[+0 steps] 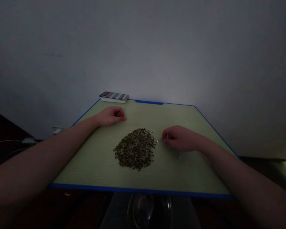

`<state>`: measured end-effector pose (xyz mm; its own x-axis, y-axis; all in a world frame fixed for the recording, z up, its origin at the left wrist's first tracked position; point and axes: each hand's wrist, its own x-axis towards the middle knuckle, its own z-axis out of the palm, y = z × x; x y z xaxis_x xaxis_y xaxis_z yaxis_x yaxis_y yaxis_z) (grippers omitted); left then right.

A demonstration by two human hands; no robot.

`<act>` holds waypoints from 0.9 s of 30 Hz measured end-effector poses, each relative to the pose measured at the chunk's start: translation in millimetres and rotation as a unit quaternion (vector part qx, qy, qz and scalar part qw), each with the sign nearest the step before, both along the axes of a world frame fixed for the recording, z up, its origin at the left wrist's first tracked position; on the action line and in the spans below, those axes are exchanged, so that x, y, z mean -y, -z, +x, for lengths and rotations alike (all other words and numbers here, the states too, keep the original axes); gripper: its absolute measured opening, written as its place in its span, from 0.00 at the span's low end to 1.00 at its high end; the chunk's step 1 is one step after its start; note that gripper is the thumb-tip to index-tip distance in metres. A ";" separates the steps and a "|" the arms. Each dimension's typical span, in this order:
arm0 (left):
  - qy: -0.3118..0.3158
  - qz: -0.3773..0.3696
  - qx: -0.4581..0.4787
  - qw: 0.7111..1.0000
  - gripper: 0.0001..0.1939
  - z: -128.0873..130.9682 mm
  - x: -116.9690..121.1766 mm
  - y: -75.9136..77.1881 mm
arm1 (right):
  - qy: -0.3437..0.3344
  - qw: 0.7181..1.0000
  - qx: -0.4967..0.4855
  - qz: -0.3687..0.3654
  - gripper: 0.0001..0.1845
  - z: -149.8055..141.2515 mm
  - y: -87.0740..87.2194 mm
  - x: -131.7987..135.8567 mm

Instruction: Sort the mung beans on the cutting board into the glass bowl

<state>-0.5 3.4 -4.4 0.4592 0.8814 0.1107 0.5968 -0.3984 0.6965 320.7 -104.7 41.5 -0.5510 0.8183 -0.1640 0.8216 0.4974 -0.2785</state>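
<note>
left grip (110, 116): my fingers curl loosely, part open, nothing i can see inside.
right grip (180, 139): my thumb and fingers pinch a clear flat piece (171, 152), partly hidden under my hand.
grain pile (135, 150): small, greenish-brown bits, spread mid-counter between my hands, just beside the clear flat piece.
counter (85, 173): pale yellow-green, blue-edged.
far left corner: dark-edged slab (114, 95) atop a white box (113, 100).
</note>
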 end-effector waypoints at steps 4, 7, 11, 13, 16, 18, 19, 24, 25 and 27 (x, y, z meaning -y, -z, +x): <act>0.000 -0.005 0.006 1.000 0.15 1.9 2.0 -2.1 | 0.001 1.000 -0.008 -0.008 0.12 -1.4 -0.1 -0.4; -0.002 -0.008 0.007 1.000 0.15 2.6 3.5 -3.5 | -0.009 1.000 -0.012 -0.012 0.12 -1.8 -0.5 -0.3; 0.000 -0.003 0.011 1.000 0.15 2.1 3.5 -3.5 | -0.018 1.000 -0.019 -0.017 0.12 -2.3 -0.6 0.9; 0.005 0.001 0.010 1.000 0.16 1.6 2.8 -2.9 | -0.017 0.999 -0.026 -0.015 0.13 -2.7 0.4 1.1; 0.003 0.003 0.006 1.000 0.16 1.6 2.3 -2.6 | -0.019 0.999 -0.039 -0.009 0.13 -3.2 3.0 0.3; -0.002 -0.001 0.000 1.000 0.16 2.1 2.8 -3.1 | -0.025 0.999 -0.046 -0.008 0.14 -3.3 4.4 -0.2; -0.005 -0.004 -0.003 1.000 0.16 2.4 3.1 -3.6 | -0.030 0.998 -0.048 -0.010 0.14 -3.2 4.9 -0.4; -0.005 -0.002 -0.004 1.000 0.16 3.1 4.1 -4.4 | -0.063 0.996 -0.058 -0.031 0.14 -1.7 5.1 0.6; -0.004 -0.003 -0.001 1.000 0.16 3.0 4.0 -4.2 | -0.069 0.995 -0.060 -0.038 0.14 -1.2 4.9 0.9; -0.005 -0.008 0.002 1.000 0.16 2.8 3.5 -3.5 | -0.080 0.993 -0.061 -0.056 0.14 -0.1 4.5 1.3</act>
